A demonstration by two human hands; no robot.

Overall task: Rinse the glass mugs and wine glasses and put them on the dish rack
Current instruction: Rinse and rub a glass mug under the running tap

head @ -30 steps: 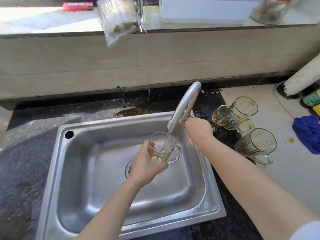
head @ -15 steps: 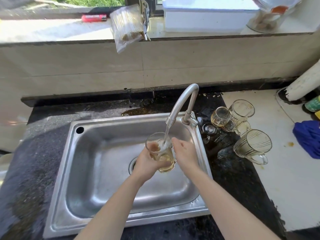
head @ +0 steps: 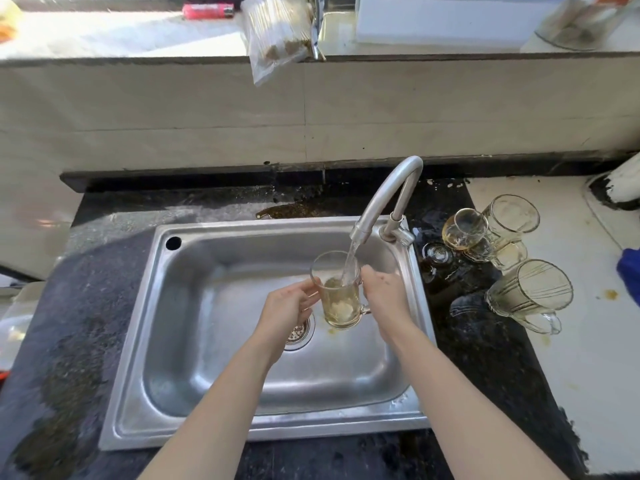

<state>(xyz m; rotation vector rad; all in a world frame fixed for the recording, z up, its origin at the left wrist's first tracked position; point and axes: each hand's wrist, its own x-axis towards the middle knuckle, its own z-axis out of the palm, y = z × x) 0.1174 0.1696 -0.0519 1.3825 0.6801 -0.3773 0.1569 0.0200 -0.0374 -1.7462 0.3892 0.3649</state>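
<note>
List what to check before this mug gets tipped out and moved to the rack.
1. Left hand grips the glass mug: ok.
2. Right hand has a firm hold at the handle side: cannot tell.
3. Stream from the faucet lands inside the mug: ok.
4. Mug is rinsed clear: not ok, yellowish liquid inside.
5. Mug is over the sink for tipping: ok.
6. Dish rack is ready: cannot tell, none in view.
</note>
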